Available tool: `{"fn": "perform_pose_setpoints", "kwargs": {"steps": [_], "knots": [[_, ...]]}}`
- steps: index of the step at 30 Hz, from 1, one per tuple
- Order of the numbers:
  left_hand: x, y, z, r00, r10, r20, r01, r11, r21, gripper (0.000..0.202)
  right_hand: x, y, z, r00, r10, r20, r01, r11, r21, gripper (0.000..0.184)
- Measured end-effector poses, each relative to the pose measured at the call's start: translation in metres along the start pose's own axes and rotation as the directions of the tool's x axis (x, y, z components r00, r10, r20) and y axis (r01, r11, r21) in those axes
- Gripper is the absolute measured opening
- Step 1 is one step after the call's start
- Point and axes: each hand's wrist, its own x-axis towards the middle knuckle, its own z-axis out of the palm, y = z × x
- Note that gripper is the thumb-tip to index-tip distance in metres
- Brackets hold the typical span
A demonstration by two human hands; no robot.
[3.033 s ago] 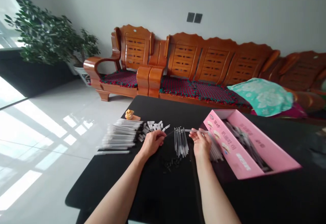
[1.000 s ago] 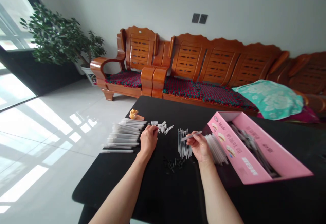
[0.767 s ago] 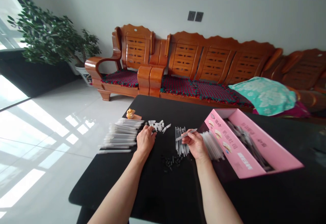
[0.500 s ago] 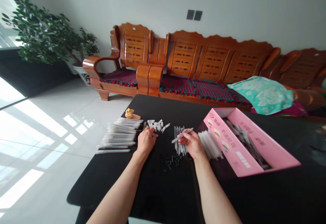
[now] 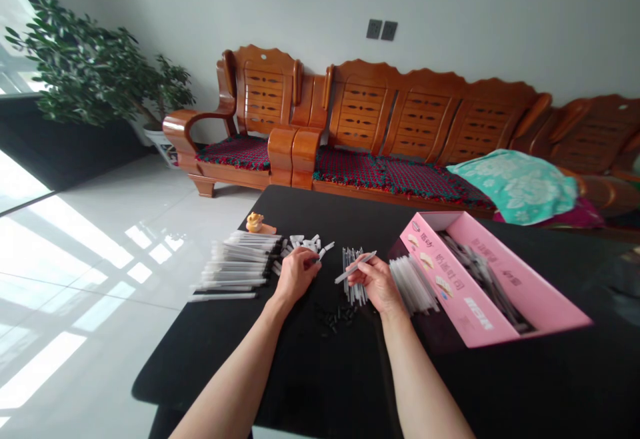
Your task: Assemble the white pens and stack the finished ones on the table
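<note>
Beside the pink box [image 5: 453, 289] of sticks [image 5: 481, 274], right hand [image 5: 379, 284] pinches a pen [image 5: 354, 268]; left hand [image 5: 296, 274] curled, grip unclear.

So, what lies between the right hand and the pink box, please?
A fanned pile of white tubes on the black table, seen in the head view.

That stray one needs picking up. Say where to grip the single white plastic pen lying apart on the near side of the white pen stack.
Pinch the single white plastic pen mid-barrel from straight above, fingers across its thin width. It lies flat on the black table, apart from the stack of white pens, with bare surface along its near side, so likely nothing gets nudged.
</note>
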Motion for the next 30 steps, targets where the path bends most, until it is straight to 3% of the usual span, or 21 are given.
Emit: {"fn": "perform_pose_setpoints", "kwargs": {"steps": [5, 10, 20, 30], "knots": [[0.0, 0.0, 0.004, 0.987, -0.095, 0.129, 0.13, 0.945, -0.3, 0.019, 0.001, -0.001, 0.0, 0.999, -0.018, -0.028, 0.018, 1.0, 0.013, 0.02], [-0.004, 0.008, 0.01, 0.964, -0.014, 0.265, 0.16, 0.828, -0.537, 0.031, 0.002, -0.003, 0.0, 0.994, -0.055, -0.093, 0.061, 0.996, 0.062, 0.023], [-0.004, 0.008, 0.011, 0.933, 0.003, 0.36, 0.269, 0.659, -0.703, 0.044, 0.004, -0.002, -0.002, 0.99, -0.106, -0.096, 0.115, 0.989, 0.091, 0.019], [-0.005, 0.009, 0.011, 0.928, 0.004, 0.371, 0.288, 0.623, -0.727, 0.042, 0.003, -0.003, 0.001, 0.993, -0.098, -0.072, 0.105, 0.99, 0.096, 0.018]]}}
